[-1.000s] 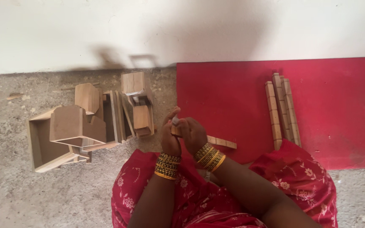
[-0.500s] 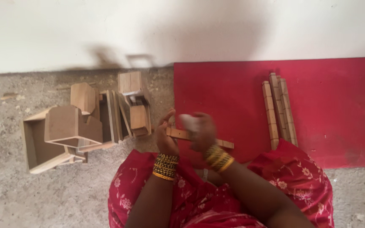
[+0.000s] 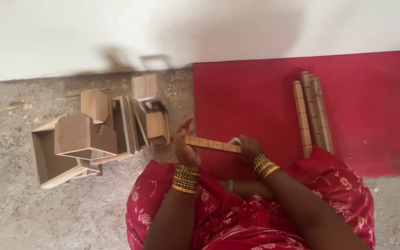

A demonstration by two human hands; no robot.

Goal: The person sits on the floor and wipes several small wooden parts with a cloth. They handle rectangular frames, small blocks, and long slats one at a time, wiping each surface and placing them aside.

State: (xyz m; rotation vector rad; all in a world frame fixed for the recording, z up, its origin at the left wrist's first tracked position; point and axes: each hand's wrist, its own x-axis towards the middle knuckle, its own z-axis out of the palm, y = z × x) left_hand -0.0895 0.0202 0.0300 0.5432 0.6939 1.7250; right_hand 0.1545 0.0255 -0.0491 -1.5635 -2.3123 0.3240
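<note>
A narrow notched wooden strip [image 3: 211,144] lies level in front of me, held at both ends. My left hand [image 3: 184,146] grips its left end, thumb up. My right hand [image 3: 248,149] holds the right end and presses a small pale piece [image 3: 235,140], perhaps sandpaper or cloth, against the wood. Both wrists carry gold and dark bangles. My lap is covered by red flowered cloth [image 3: 237,208].
Three similar notched wooden strips [image 3: 312,111] lie side by side on a red mat [image 3: 255,92] to the right. On the bare concrete floor [image 3: 47,213] to the left sits a heap of small wooden boxes and panels [image 3: 98,129]. A white wall [image 3: 116,32] runs behind.
My hands have drawn apart along the strip, which now lies level and fully shown between them. My right hand has slid to its right end; the view has shifted slightly.
</note>
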